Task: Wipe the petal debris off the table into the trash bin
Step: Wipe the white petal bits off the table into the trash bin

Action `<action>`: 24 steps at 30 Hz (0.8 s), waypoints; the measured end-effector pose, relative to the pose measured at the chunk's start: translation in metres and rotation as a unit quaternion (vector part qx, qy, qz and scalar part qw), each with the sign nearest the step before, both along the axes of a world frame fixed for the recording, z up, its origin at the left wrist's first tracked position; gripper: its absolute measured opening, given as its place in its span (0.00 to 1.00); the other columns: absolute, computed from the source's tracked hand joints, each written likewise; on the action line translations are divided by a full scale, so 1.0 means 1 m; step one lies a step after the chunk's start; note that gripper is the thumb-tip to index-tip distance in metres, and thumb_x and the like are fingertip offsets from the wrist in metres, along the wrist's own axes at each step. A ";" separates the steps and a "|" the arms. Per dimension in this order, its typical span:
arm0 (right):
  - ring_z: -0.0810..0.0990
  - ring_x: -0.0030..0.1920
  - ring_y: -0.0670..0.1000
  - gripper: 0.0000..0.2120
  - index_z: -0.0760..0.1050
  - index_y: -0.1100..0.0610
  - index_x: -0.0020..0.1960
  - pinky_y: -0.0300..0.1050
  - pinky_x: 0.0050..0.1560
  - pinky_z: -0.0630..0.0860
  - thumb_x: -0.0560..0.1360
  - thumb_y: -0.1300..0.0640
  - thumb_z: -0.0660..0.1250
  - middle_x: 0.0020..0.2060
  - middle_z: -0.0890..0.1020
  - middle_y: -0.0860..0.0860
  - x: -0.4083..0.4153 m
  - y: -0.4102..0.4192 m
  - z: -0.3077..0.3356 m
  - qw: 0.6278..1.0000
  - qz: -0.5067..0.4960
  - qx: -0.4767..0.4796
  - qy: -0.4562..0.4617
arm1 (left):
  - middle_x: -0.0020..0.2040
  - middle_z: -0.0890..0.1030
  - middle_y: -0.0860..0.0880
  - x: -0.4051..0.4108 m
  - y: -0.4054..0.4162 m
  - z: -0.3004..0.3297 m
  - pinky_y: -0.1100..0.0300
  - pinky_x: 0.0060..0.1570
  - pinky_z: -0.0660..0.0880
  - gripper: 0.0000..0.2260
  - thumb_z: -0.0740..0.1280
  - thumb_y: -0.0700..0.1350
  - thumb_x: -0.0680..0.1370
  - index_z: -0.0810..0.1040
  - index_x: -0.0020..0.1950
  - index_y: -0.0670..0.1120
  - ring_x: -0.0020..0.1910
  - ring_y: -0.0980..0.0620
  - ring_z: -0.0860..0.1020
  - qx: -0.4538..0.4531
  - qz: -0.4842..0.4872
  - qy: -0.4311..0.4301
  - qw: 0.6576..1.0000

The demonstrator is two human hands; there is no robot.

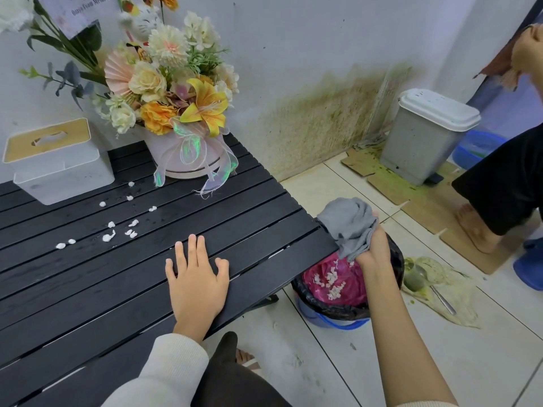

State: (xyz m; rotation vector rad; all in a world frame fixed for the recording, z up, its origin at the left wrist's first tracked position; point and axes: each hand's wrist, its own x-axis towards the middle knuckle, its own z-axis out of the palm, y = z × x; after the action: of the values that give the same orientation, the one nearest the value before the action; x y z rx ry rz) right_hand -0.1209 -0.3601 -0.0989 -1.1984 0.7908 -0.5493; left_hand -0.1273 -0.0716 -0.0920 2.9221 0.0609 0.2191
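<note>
the scene is lit evenly by soft, bright, diffuse light, and only faint shadows are cast. a dull sheen is seen on the black slatted table [88, 289]. straight lines are bowed toward the edges by the wide-angle lens. focus is held throughout, with slight softness at the corners.

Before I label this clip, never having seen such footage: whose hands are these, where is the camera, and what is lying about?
One picture, from a camera worn on a person's head, looking down. Their left hand rests flat on the black table. Their right hand grips a grey cloth over the bin, which already holds white petals. More petals lie on the table, near a tissue box and a flower box.
</note>
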 end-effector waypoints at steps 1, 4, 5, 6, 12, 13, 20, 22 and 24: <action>0.71 0.67 0.60 0.21 0.65 0.64 0.69 0.48 0.69 0.66 0.80 0.53 0.53 0.67 0.71 0.63 0.004 0.003 0.002 0.998 0.065 0.022 0.013 | 0.74 0.63 0.45 0.000 0.000 0.000 0.43 0.70 0.54 0.28 0.48 0.54 0.75 0.62 0.73 0.44 0.74 0.43 0.58 -0.001 0.000 -0.001 1.000; 0.77 0.41 0.49 0.04 0.74 0.56 0.46 0.45 0.43 0.76 0.75 0.56 0.62 0.45 0.79 0.55 0.001 -0.016 0.006 0.985 0.134 0.111 0.021 | 0.74 0.62 0.45 0.001 0.000 -0.001 0.43 0.70 0.53 0.29 0.46 0.54 0.75 0.61 0.73 0.44 0.74 0.43 0.57 0.003 -0.003 0.003 1.000; 0.75 0.36 0.49 0.04 0.73 0.57 0.41 0.44 0.38 0.75 0.75 0.60 0.62 0.39 0.78 0.55 0.007 -0.023 0.003 0.984 0.100 0.143 0.022 | 0.74 0.62 0.45 0.001 0.000 -0.001 0.43 0.71 0.53 0.29 0.46 0.55 0.75 0.61 0.73 0.44 0.74 0.43 0.56 0.004 -0.003 0.004 1.000; 0.74 0.32 0.50 0.06 0.71 0.58 0.38 0.45 0.36 0.74 0.74 0.63 0.62 0.33 0.76 0.55 0.013 -0.030 -0.004 0.982 0.073 0.174 0.013 | 0.74 0.62 0.45 0.001 0.000 -0.001 0.43 0.71 0.53 0.29 0.46 0.54 0.75 0.61 0.73 0.44 0.74 0.43 0.56 0.003 -0.004 0.004 1.000; 0.74 0.21 0.46 0.14 0.74 0.60 0.36 0.35 0.26 0.74 0.78 0.55 0.62 0.19 0.74 0.50 0.005 -0.031 0.001 0.951 0.076 0.289 -0.083 | 0.73 0.65 0.44 0.000 -0.001 0.001 0.42 0.69 0.56 0.27 0.50 0.53 0.75 0.63 0.72 0.43 0.73 0.41 0.59 0.004 -0.002 -0.005 1.000; 0.72 0.19 0.46 0.16 0.74 0.59 0.34 0.34 0.24 0.73 0.78 0.54 0.61 0.17 0.72 0.49 0.002 -0.030 0.001 0.947 0.073 0.293 -0.109 | 0.73 0.65 0.43 0.000 -0.001 0.000 0.41 0.69 0.56 0.27 0.50 0.53 0.75 0.64 0.72 0.42 0.73 0.41 0.59 0.005 -0.003 -0.005 1.000; 0.74 0.33 0.52 0.21 0.79 0.58 0.48 0.41 0.35 0.72 0.74 0.40 0.60 0.32 0.76 0.53 0.008 0.012 0.041 0.964 0.181 0.118 -0.153 | 0.74 0.63 0.44 0.000 -0.001 0.001 0.42 0.70 0.54 0.28 0.49 0.53 0.75 0.62 0.73 0.43 0.74 0.42 0.57 0.003 -0.003 0.003 1.000; 0.77 0.32 0.49 0.23 0.74 0.59 0.57 0.37 0.32 0.75 0.79 0.42 0.52 0.34 0.78 0.51 0.014 0.049 0.064 0.953 0.276 -0.063 -0.105 | 0.74 0.62 0.45 0.000 -0.001 0.001 0.43 0.70 0.54 0.28 0.48 0.53 0.75 0.61 0.73 0.44 0.74 0.43 0.57 0.002 -0.003 0.006 1.000; 0.76 0.60 0.50 0.23 0.68 0.49 0.68 0.51 0.60 0.74 0.79 0.40 0.50 0.61 0.77 0.55 0.022 0.085 0.060 0.894 0.353 -0.277 -0.005 | 0.74 0.63 0.45 0.000 -0.002 0.002 0.43 0.70 0.54 0.28 0.49 0.53 0.75 0.62 0.73 0.44 0.74 0.43 0.57 -0.001 -0.001 0.004 1.000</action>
State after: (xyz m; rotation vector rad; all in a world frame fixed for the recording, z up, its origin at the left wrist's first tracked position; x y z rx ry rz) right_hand -0.0986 -0.2750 -0.0385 -1.8875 0.1307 -0.1647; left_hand -0.1278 -0.0735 -0.0895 2.9214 0.0602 0.2062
